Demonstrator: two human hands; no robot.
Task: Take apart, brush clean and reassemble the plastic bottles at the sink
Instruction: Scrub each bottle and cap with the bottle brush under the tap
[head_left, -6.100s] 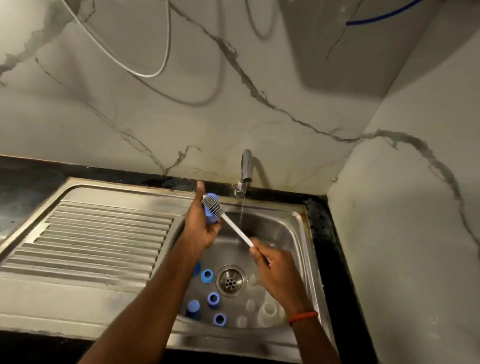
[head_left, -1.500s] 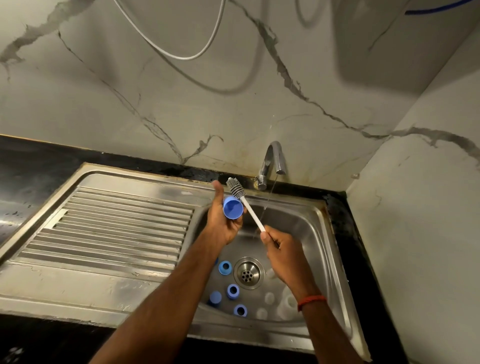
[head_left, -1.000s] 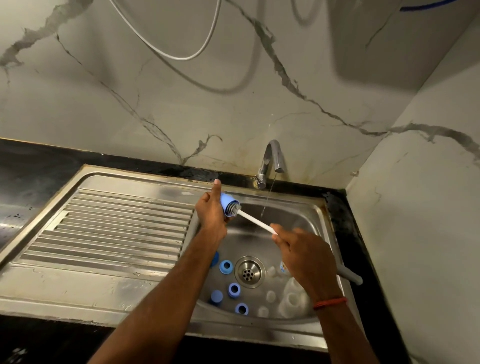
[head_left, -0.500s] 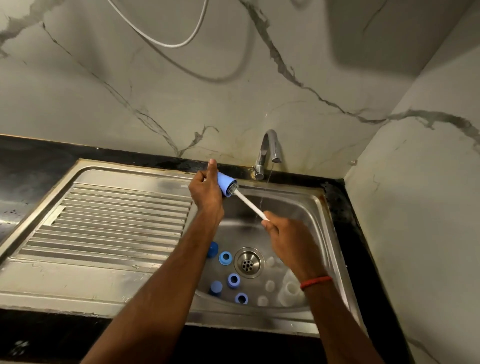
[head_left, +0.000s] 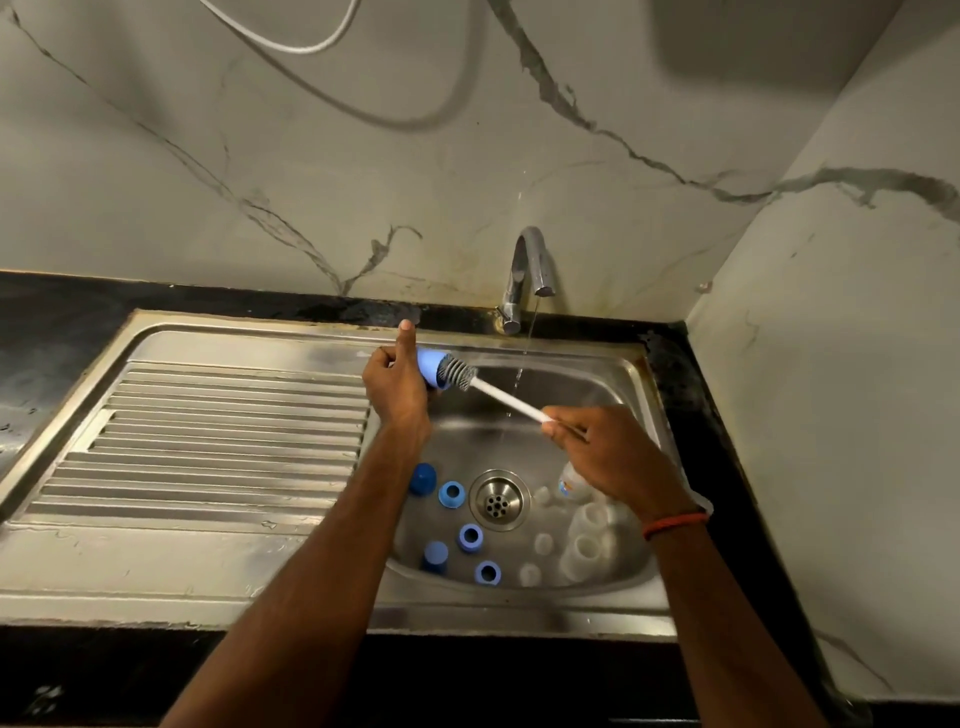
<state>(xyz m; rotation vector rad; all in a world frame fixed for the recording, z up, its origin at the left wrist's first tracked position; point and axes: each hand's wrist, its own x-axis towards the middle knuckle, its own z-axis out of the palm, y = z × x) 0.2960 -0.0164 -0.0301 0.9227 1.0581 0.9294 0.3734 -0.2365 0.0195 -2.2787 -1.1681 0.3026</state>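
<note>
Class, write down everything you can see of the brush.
The brush has a thin white handle and a grey ribbed head that looks rubbery. It slants up to the left over the sink. The right hand grips the handle's lower end; the head's tip sits in the mouth of the blue cap held by the left hand.

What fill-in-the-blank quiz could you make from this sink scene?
The cap in the left hand is coloured ____.
The right hand grips the brush by its white ____.
In the sink, loose blue pieces lie ____ of the drain.
Missing: blue; handle; left.
</note>
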